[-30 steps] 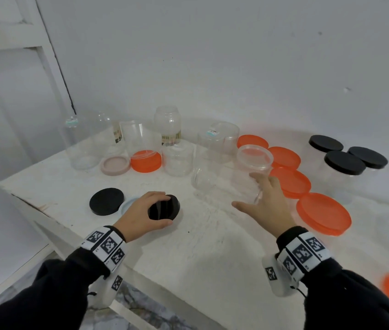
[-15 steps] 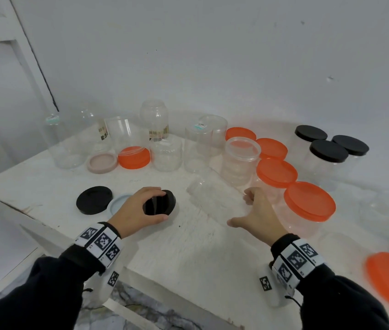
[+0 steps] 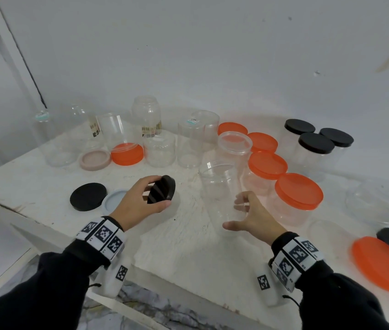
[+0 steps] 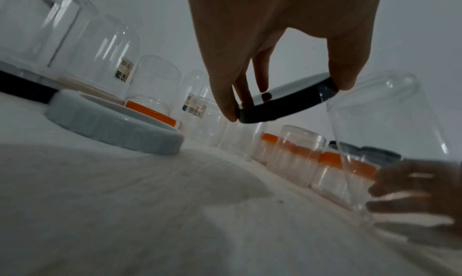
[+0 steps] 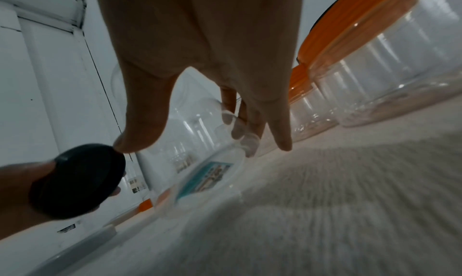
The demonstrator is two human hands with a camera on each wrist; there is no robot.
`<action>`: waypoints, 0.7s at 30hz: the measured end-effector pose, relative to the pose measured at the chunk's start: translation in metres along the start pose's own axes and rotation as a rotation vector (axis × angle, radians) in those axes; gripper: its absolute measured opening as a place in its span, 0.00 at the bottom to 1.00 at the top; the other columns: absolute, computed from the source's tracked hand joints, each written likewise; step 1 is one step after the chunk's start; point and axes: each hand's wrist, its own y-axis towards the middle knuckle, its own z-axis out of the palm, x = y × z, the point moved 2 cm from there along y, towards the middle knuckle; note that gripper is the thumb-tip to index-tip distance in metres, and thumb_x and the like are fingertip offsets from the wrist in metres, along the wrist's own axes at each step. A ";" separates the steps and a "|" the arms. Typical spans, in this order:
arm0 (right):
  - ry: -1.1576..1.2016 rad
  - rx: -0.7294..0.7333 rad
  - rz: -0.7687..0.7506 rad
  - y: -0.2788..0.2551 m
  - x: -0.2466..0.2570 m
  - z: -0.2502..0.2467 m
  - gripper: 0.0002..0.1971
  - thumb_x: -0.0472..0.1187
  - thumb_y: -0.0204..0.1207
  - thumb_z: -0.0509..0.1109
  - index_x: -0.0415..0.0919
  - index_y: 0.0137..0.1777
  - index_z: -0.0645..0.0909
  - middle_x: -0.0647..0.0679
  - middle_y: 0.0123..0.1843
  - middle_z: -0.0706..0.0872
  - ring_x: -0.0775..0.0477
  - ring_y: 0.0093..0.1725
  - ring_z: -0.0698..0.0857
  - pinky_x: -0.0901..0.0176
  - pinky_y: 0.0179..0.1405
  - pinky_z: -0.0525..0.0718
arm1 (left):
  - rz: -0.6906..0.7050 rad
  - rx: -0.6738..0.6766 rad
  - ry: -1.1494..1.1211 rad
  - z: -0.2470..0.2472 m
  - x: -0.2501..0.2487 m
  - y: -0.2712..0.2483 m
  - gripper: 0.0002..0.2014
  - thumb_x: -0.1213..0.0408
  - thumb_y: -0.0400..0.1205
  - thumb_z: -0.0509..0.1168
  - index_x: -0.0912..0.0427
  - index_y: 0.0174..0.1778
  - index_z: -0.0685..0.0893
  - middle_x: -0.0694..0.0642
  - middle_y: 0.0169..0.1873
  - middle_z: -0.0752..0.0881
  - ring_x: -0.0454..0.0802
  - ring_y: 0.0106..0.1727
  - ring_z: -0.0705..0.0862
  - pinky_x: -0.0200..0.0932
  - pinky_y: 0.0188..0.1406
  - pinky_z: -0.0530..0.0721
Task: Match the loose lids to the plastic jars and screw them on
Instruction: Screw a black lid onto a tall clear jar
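Note:
My left hand (image 3: 160, 192) pinches a black screw lid (image 3: 162, 191) by its rim and holds it on edge just above the white table (image 3: 164, 239). In the left wrist view the black lid (image 4: 287, 104) sits between thumb and fingers. My right hand (image 3: 232, 214) grips a clear open-topped jar (image 3: 219, 184) low on its body, thumb in front and fingers behind, seen through the plastic. The jar stands nearly upright, a hand's width right of the lid. In the right wrist view the jar (image 5: 195, 151) shows a blue label, with the lid (image 5: 80, 179) beyond it.
Another black lid (image 3: 88, 196) and a pale blue lid (image 3: 114, 200) lie left of my left hand. Empty clear jars, a pink lid (image 3: 94, 159) and an orange lid (image 3: 126, 153) line the back. Orange-lidded jars (image 3: 298, 194) and black-lidded jars (image 3: 316, 144) stand right. A loose orange lid (image 3: 381, 263) lies at the far right.
My right hand has taken the clear jar, which leaned over on its side, and brought it upright and nearer. My left hand has raised the black lid slightly.

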 end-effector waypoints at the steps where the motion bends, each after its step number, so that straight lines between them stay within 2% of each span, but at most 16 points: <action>1: 0.009 0.010 0.007 -0.001 -0.002 0.000 0.38 0.41 0.60 0.84 0.45 0.65 0.64 0.49 0.66 0.72 0.54 0.65 0.75 0.68 0.48 0.73 | 0.000 -0.009 -0.044 0.001 -0.004 0.000 0.34 0.46 0.60 0.76 0.44 0.63 0.74 0.46 0.63 0.78 0.40 0.63 0.78 0.38 0.58 0.80; 3: 0.024 0.017 0.013 -0.004 -0.006 -0.001 0.41 0.39 0.60 0.84 0.46 0.67 0.61 0.50 0.66 0.72 0.52 0.68 0.74 0.65 0.54 0.72 | 0.014 -0.024 -0.110 0.004 -0.014 0.001 0.35 0.42 0.56 0.73 0.43 0.60 0.75 0.47 0.63 0.78 0.43 0.61 0.79 0.41 0.57 0.81; 7: 0.045 0.013 0.012 -0.010 -0.009 -0.001 0.43 0.36 0.61 0.83 0.48 0.67 0.56 0.48 0.66 0.70 0.49 0.69 0.73 0.59 0.59 0.73 | 0.073 -0.026 -0.177 0.017 -0.038 0.005 0.36 0.42 0.57 0.72 0.46 0.62 0.75 0.47 0.62 0.79 0.46 0.61 0.80 0.40 0.56 0.80; 11: 0.054 -0.014 0.028 -0.017 -0.008 -0.002 0.42 0.45 0.64 0.81 0.44 0.71 0.56 0.49 0.68 0.71 0.51 0.68 0.73 0.59 0.61 0.74 | 0.139 0.031 -0.225 0.036 -0.063 0.010 0.32 0.44 0.60 0.72 0.42 0.61 0.75 0.48 0.63 0.79 0.46 0.63 0.79 0.44 0.63 0.79; 15: 0.057 -0.065 0.030 -0.022 -0.006 -0.004 0.41 0.48 0.64 0.81 0.43 0.70 0.59 0.51 0.67 0.72 0.53 0.66 0.74 0.60 0.60 0.75 | 0.209 0.059 -0.251 0.055 -0.084 0.017 0.33 0.47 0.61 0.72 0.48 0.64 0.76 0.52 0.64 0.78 0.46 0.65 0.78 0.45 0.66 0.78; 18: 0.047 -0.051 0.014 -0.024 -0.008 -0.003 0.41 0.48 0.62 0.82 0.48 0.68 0.58 0.51 0.68 0.72 0.52 0.68 0.74 0.54 0.64 0.77 | 0.236 0.072 -0.243 0.068 -0.097 0.022 0.36 0.46 0.61 0.72 0.53 0.66 0.75 0.53 0.64 0.78 0.45 0.67 0.77 0.42 0.66 0.78; 21: 0.058 -0.017 -0.008 -0.026 -0.009 -0.003 0.42 0.49 0.62 0.83 0.53 0.70 0.59 0.52 0.72 0.72 0.51 0.70 0.73 0.50 0.67 0.77 | 0.244 0.097 -0.219 0.078 -0.104 0.026 0.38 0.45 0.60 0.72 0.54 0.66 0.74 0.52 0.64 0.78 0.45 0.67 0.76 0.46 0.67 0.78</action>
